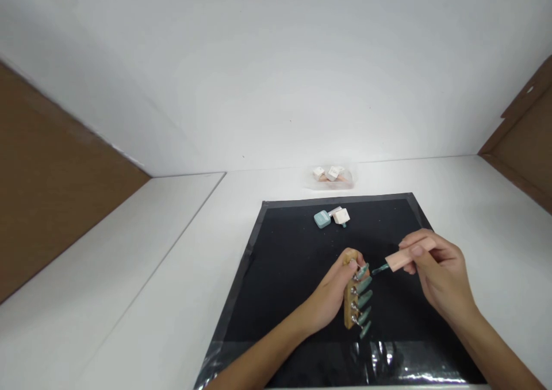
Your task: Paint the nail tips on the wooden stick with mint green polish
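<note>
My left hand (334,295) is closed round a small wooden holder (350,304) that carries several teal false nails (364,298) on metal clips, held just above a black mat (293,275). My right hand (435,269) pinches the pale pink handle of a nail polish brush (405,259); its teal-tipped brush end points left at the topmost nail. Farther back on the mat stand a teal nail polish bottle (321,219) and a white cube-shaped bottle (341,216) side by side.
A clear plastic tray (331,176) with small white and pink pieces sits behind the mat on the white table (150,275). White walls rise behind; brown panels flank both sides. The mat's glossy front edge (379,361) lies near me.
</note>
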